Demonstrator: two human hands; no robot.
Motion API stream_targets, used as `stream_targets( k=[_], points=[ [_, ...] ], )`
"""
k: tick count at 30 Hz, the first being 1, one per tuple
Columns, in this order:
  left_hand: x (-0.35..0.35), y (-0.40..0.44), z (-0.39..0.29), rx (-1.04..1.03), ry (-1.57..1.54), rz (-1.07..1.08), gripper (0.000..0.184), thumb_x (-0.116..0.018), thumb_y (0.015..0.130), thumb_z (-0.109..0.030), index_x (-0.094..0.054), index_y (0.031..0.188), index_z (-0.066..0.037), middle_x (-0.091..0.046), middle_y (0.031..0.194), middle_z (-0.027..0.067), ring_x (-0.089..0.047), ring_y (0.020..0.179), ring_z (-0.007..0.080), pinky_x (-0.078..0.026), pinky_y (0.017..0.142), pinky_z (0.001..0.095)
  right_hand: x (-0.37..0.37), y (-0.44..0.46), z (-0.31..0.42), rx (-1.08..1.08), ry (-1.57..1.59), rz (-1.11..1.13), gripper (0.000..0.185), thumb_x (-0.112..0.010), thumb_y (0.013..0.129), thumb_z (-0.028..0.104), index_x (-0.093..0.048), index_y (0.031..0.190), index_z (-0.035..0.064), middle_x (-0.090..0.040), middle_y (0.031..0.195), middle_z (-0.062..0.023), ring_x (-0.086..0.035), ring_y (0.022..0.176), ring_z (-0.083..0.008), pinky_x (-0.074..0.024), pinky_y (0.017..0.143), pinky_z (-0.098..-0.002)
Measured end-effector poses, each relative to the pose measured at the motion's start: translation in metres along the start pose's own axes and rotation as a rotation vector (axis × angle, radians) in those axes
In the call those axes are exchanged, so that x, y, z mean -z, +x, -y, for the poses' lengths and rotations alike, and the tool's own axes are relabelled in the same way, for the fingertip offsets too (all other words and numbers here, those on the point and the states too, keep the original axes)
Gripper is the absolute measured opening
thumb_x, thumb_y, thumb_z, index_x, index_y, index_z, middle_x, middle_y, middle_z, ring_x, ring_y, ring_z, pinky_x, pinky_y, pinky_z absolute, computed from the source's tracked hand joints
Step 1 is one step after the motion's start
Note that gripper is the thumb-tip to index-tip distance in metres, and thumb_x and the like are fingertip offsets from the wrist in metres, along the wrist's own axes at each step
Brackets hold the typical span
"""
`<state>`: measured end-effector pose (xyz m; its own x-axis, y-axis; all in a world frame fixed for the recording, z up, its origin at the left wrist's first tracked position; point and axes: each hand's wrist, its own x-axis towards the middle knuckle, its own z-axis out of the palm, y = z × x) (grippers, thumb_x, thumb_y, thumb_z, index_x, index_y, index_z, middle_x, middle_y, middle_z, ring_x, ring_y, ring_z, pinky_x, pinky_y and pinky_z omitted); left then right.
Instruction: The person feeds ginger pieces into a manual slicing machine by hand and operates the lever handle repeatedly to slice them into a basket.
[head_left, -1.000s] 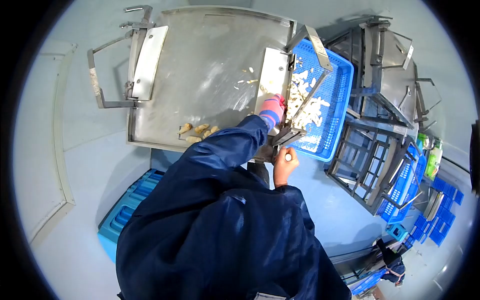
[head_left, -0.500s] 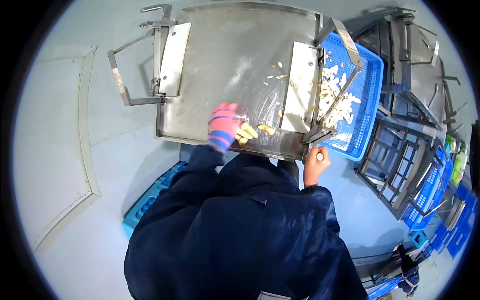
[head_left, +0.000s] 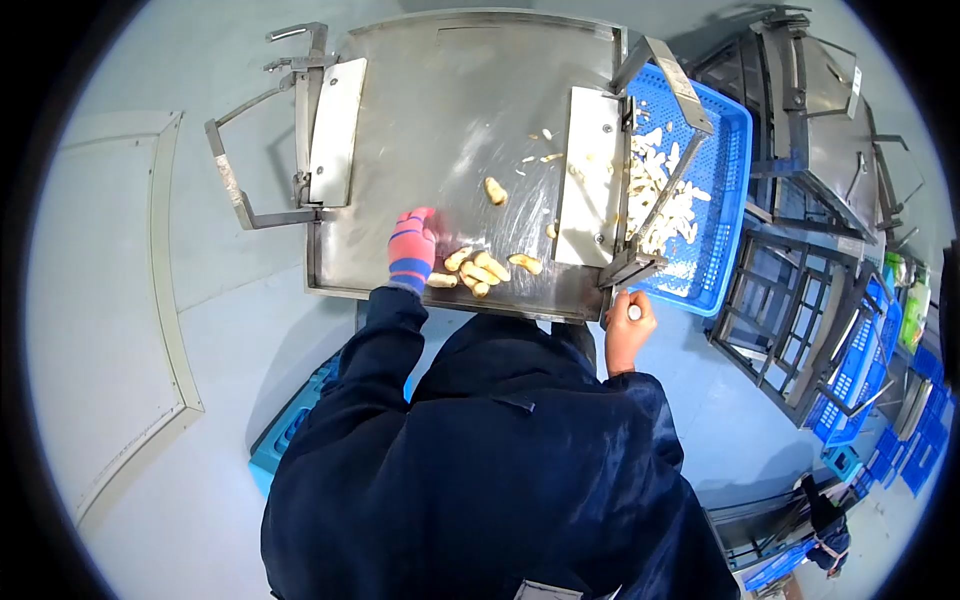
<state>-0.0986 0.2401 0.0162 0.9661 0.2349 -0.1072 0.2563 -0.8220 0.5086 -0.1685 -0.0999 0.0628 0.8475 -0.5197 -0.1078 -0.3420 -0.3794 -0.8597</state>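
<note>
My left hand [head_left: 411, 247], in a pink and blue striped glove, is over the left front of the metal tray table [head_left: 420, 120]. Its fingers point forward and look loosely apart, with nothing visible in them. Just right of it lies a small pile of tan, knobbly, finger-long pieces [head_left: 484, 268], possibly mushrooms. One more such piece [head_left: 495, 191] lies alone farther up, and another [head_left: 525, 263] sits right of the pile. My bare right hand [head_left: 627, 335] is closed round a handle with a round pale end [head_left: 634, 312], at the table's right front corner.
White plates with metal frames stand at the left [head_left: 338, 130] and right [head_left: 588, 180] table edges. Beyond the right plate, a blue basket [head_left: 735, 190] holds many pale slices. Metal racks [head_left: 790, 310] stand farther right. A teal crate [head_left: 275, 450] is on the floor at left.
My left hand has moved left, off the pile, uncovering more pieces. A single piece now lies farther up the table. The right hand still grips the handle. The view has shifted slightly.
</note>
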Motion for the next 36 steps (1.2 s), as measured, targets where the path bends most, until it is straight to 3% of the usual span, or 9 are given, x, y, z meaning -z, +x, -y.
stream_targets(
  k=[2, 9, 12, 15, 19, 21, 24, 28, 36],
  points=[
    [0.003, -0.003, 0.004, 0.058, -0.021, 0.046, 0.037, -0.056, 0.074, -0.005, -0.058, 0.110, -0.010, -0.058, 0.107, 0.0151, -0.055, 0.099, 0.0310, -0.045, 0.087, 0.0370, -0.002, 0.001, -0.003, 0.009, 0.022, -0.012, 0.026, -0.059, 0.078, 0.007, -0.044, 0.059, -0.0005, -0.040, 0.049, -0.0106, -0.035, 0.047, -0.0132, -0.0342, 0.046, -0.0321],
    [-0.033, 0.065, -0.095, -0.677, 0.038, 0.015, 0.048, -0.064, 0.070, -0.011, -0.054, 0.117, -0.015, -0.055, 0.113, 0.0121, -0.051, 0.104, 0.0338, -0.043, 0.090, 0.0386, -0.003, 0.000, -0.007, 0.033, 0.040, -0.035, 0.026, -0.060, 0.078, 0.008, -0.044, 0.058, 0.0002, -0.038, 0.048, -0.0108, -0.034, 0.045, -0.0137, -0.0330, 0.045, -0.0318],
    [-0.056, 0.089, -0.115, -0.561, 0.376, 0.385, 0.043, -0.066, 0.070, -0.013, -0.056, 0.112, -0.014, -0.057, 0.108, 0.0105, -0.054, 0.098, 0.0328, -0.044, 0.085, 0.0395, -0.001, 0.000, 0.004, 0.052, 0.004, -0.036, 0.026, -0.060, 0.078, 0.008, -0.044, 0.058, 0.0007, -0.041, 0.049, -0.0122, -0.036, 0.044, -0.0158, -0.0345, 0.045, -0.0328],
    [-0.045, 0.087, -0.133, -0.476, 0.019, 0.411, 0.033, -0.067, 0.071, -0.012, -0.057, 0.103, -0.010, -0.060, 0.099, 0.0111, -0.058, 0.091, 0.0314, -0.047, 0.080, 0.0382, 0.000, 0.001, 0.006, 0.104, -0.043, -0.036, 0.026, -0.061, 0.077, 0.009, -0.046, 0.058, 0.0012, -0.045, 0.050, -0.0141, -0.041, 0.043, -0.0194, -0.0365, 0.045, -0.0341],
    [-0.086, 0.070, -0.178, -0.084, -1.044, 0.531, 0.032, -0.066, 0.075, -0.005, -0.055, 0.105, -0.009, -0.059, 0.088, 0.0057, -0.058, 0.077, 0.0169, -0.047, 0.068, 0.0277, 0.003, 0.001, 0.015, 0.075, -0.065, -0.037, 0.026, -0.062, 0.077, 0.009, -0.046, 0.059, 0.0004, -0.048, 0.052, -0.0161, -0.046, 0.043, -0.0233, -0.0380, 0.046, -0.0347],
    [-0.124, 0.061, -0.195, 0.053, -1.149, 0.577, 0.034, -0.063, 0.075, 0.000, -0.053, 0.107, -0.006, -0.059, 0.085, 0.0048, -0.057, 0.075, 0.0123, -0.048, 0.068, 0.0252, 0.002, 0.003, 0.013, 0.070, -0.044, -0.045, 0.026, -0.063, 0.077, 0.010, -0.047, 0.059, -0.0004, -0.049, 0.052, -0.0167, -0.046, 0.043, -0.0227, -0.0382, 0.046, -0.0340],
    [-0.150, 0.031, -0.222, -0.150, -0.822, 0.222, 0.024, -0.062, 0.075, -0.001, -0.055, 0.099, -0.004, -0.061, 0.084, 0.0104, -0.060, 0.076, 0.0201, -0.048, 0.068, 0.0308, 0.009, 0.005, 0.034, 0.022, -0.053, -0.041, 0.025, -0.063, 0.077, 0.010, -0.048, 0.060, -0.0002, -0.047, 0.050, -0.0163, -0.045, 0.043, -0.0207, -0.0380, 0.045, -0.0331],
    [-0.158, 0.011, -0.218, -0.242, -0.544, 0.105, 0.020, -0.061, 0.075, -0.004, -0.056, 0.094, -0.002, -0.060, 0.085, 0.0147, -0.060, 0.080, 0.0298, -0.048, 0.071, 0.0367, 0.013, 0.008, 0.054, 0.065, -0.029, -0.052, 0.025, -0.062, 0.077, 0.010, -0.047, 0.059, 0.0006, -0.045, 0.049, -0.0148, -0.040, 0.042, -0.0175, -0.0371, 0.044, -0.0327],
    [-0.163, 0.012, -0.216, -0.100, -0.601, 0.190, 0.035, -0.062, 0.078, -0.007, -0.056, 0.112, -0.009, -0.062, 0.085, 0.0129, -0.059, 0.077, 0.0275, -0.047, 0.069, 0.0349, 0.004, 0.007, 0.028, 0.108, -0.033, -0.073, 0.026, -0.061, 0.076, 0.009, -0.044, 0.058, 0.0008, -0.044, 0.050, -0.0153, -0.044, 0.043, -0.0236, -0.0358, 0.046, -0.0357]
  ],
)
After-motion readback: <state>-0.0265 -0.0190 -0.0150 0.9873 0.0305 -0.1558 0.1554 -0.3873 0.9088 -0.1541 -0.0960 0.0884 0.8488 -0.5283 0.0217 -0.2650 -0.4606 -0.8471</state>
